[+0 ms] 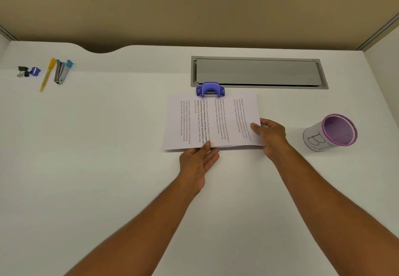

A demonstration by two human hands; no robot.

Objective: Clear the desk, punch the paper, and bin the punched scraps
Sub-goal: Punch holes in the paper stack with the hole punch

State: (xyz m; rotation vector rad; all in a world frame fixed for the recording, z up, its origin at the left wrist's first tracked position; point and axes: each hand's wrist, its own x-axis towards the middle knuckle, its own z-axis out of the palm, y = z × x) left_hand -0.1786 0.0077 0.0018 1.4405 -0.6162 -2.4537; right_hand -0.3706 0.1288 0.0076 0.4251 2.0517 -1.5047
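A thin stack of printed paper (194, 122) lies in the middle of the white desk. Its far edge is tucked into a blue hole punch (210, 89). My left hand (197, 161) holds the near edge, thumb on top of the sheets and fingers at the edge. My right hand (269, 135) pinches the stack's right edge, thumb on top. A purple mesh cup (331, 132) with a paper label marked in black stands to the right of the paper.
At the far left lie black binder clips (22, 71), a small blue sharpener (35, 71), a yellow pen (47, 75) and a stapler (62, 71). A grey cable hatch (259, 72) is set into the desk behind the punch. Beige partition walls enclose the desk.
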